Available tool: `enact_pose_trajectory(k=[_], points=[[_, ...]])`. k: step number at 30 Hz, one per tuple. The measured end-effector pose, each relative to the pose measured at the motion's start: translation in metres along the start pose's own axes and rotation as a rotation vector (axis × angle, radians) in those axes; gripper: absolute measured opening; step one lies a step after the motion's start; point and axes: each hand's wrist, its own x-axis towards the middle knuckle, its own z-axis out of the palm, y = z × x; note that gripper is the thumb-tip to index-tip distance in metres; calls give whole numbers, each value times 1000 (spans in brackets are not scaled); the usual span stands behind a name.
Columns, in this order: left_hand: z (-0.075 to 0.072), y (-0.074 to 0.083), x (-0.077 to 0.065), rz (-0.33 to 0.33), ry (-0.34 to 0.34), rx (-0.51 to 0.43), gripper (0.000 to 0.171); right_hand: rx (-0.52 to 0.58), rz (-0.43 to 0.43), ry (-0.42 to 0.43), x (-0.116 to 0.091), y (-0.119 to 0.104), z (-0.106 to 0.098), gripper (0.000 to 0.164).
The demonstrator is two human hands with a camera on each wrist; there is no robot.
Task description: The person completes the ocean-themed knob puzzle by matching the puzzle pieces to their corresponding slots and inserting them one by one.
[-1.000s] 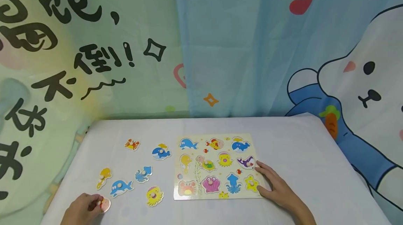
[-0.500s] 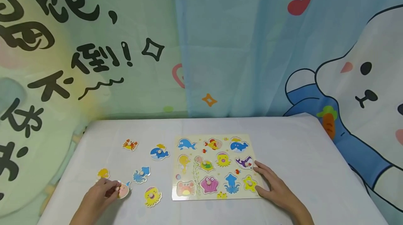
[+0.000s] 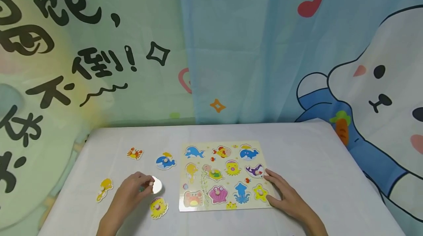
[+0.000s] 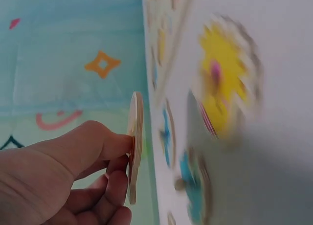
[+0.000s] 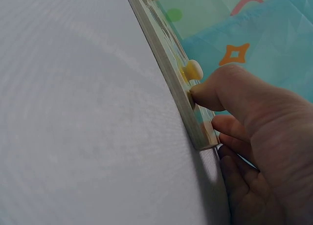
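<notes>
In the head view my left hand (image 3: 130, 190) pinches a small wooden puzzle piece (image 3: 156, 185) by its knob, above the left part of the table. Its pale face catches the light; the left wrist view shows the piece (image 4: 135, 146) edge-on between thumb and fingers. A yellow octopus piece (image 3: 159, 207) lies just below it, while blue pieces under the hand are mostly hidden. My right hand (image 3: 290, 199) rests along the right edge of the picture puzzle board (image 3: 228, 206), fingers extended. Seen from the right wrist, its thumb (image 5: 208, 94) touches the board's top beside a knob.
Left of the board lie a crab piece (image 3: 134, 153), a whale piece (image 3: 166, 161) and a seahorse piece (image 3: 104, 189). Turtle (image 3: 214, 173), shell (image 3: 218, 194) and star (image 3: 260, 192) pieces sit in the board. A printed curtain (image 3: 231, 63) hangs behind the white table (image 3: 297, 148).
My left hand has moved right and away from the front edge with the pinched piece, passing over the dolphin piece to near the squid. My right hand stays at the board.
</notes>
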Motion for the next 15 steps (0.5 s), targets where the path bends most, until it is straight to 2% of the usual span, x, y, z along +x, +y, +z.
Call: enact_pose_trajectory(k=[5, 7, 15], points=[[14, 22, 17, -60, -59, -46, 15, -19, -12, 9, 1, -1, -2, 60], [21, 30, 23, -57, -69, -44, 16, -30, -16, 15, 1, -1, -2, 60], [40, 56, 40, 47, -69, -55, 8, -23, -14, 9, 0, 1, 0, 61]])
